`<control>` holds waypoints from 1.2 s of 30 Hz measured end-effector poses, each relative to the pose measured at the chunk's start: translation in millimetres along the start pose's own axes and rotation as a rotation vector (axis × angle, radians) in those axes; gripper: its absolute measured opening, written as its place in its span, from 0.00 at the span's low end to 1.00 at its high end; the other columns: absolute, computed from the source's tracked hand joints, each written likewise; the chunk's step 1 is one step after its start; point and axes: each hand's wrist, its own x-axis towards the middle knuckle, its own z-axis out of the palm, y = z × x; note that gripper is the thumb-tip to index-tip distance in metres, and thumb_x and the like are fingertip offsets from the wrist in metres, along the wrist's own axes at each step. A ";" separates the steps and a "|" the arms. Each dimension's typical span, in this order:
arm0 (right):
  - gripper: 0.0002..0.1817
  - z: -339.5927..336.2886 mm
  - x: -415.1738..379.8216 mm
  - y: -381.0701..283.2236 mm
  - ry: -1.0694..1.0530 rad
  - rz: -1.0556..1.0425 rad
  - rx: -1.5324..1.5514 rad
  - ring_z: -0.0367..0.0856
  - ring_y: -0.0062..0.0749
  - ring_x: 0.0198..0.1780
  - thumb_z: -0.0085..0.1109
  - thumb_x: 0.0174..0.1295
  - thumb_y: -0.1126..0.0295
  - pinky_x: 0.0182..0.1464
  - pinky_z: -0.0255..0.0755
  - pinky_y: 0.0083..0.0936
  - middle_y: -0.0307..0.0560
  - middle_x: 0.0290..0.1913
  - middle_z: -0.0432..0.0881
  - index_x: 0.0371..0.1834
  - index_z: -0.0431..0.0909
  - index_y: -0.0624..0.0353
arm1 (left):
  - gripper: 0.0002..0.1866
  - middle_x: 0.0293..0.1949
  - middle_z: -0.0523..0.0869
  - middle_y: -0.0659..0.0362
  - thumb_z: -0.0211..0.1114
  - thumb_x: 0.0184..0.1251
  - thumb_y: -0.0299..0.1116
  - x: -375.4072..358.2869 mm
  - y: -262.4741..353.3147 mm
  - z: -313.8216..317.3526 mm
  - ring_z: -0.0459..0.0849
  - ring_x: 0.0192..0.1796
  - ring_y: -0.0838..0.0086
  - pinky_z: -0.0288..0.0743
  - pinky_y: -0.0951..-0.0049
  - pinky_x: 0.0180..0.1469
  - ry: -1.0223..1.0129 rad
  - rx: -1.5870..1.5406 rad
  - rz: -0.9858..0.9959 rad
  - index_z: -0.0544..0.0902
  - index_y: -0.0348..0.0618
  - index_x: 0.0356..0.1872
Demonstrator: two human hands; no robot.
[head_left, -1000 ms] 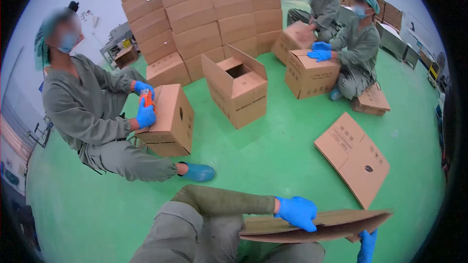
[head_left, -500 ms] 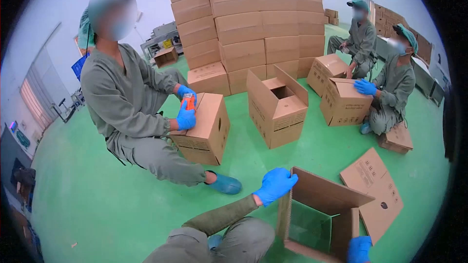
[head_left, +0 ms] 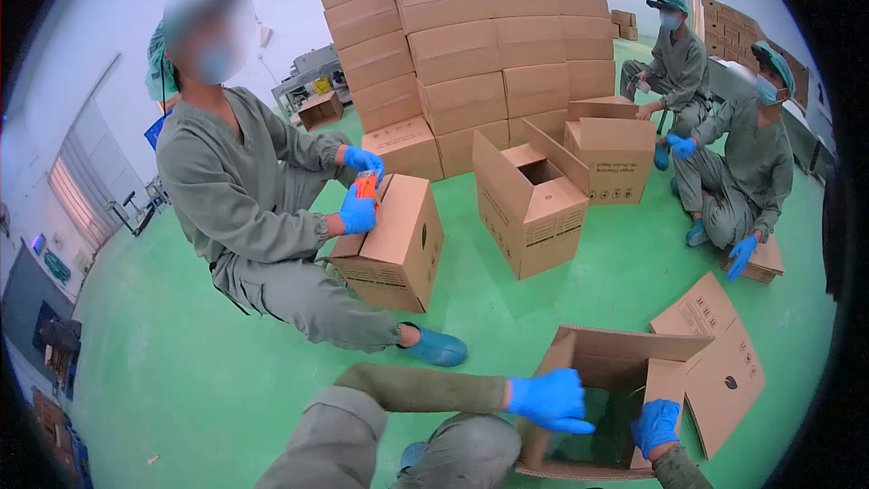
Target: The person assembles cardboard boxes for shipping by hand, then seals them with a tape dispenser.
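An open-topped cardboard box [head_left: 625, 344] stands in front of me at the lower right, its back flap raised and the green floor visible through it. My left hand [head_left: 549, 398], in a blue glove, is over the left part of the opening, a finger stretched out and nothing visible in it. At the box's right side, my blue-gloved right hand [head_left: 656, 427] has its fingers curled on the cardboard flap. Flattened cartons [head_left: 724, 380] lie on the floor just right of the box.
A co-worker at left holds an orange tape dispenser [head_left: 366, 186] on a closed carton [head_left: 398, 254]. An open carton [head_left: 534, 217] stands ahead, another [head_left: 615, 158] behind it near two seated co-workers. Stacked cartons [head_left: 489, 45] rise at the back.
My left hand has left the back flap's corner and moved down over the opening. My right hand has moved up along the right side. At right, a co-worker's hands have left a carton.
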 end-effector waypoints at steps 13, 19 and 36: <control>0.32 -27.7 -6.3 25.9 -0.574 -0.167 0.479 0.82 0.55 0.53 0.61 0.52 0.44 0.57 0.74 0.44 0.61 0.49 0.83 0.52 0.79 0.59 | 0.21 0.38 0.85 0.43 0.61 0.63 0.53 64.9 -25.3 123.7 0.82 0.42 0.47 0.74 0.50 0.43 -0.338 -0.080 -0.007 0.84 0.42 0.33; 0.26 -21.6 -16.6 20.5 -0.395 -0.121 0.495 0.84 0.57 0.47 0.61 0.52 0.48 0.51 0.77 0.46 0.63 0.43 0.84 0.41 0.83 0.61 | 0.25 0.61 0.73 0.45 0.63 0.61 0.51 56.3 -33.4 74.4 0.68 0.67 0.49 0.57 0.41 0.70 0.265 0.104 0.268 0.77 0.43 0.51; 0.28 -56.4 -27.4 44.3 -0.474 -0.070 0.653 0.83 0.55 0.46 0.54 0.60 0.45 0.50 0.75 0.44 0.61 0.43 0.84 0.43 0.81 0.63 | 0.48 0.71 0.61 0.37 0.56 0.65 0.64 97.6 -36.9 -33.7 0.69 0.68 0.44 0.65 0.53 0.69 0.015 0.031 -0.246 0.58 0.30 0.71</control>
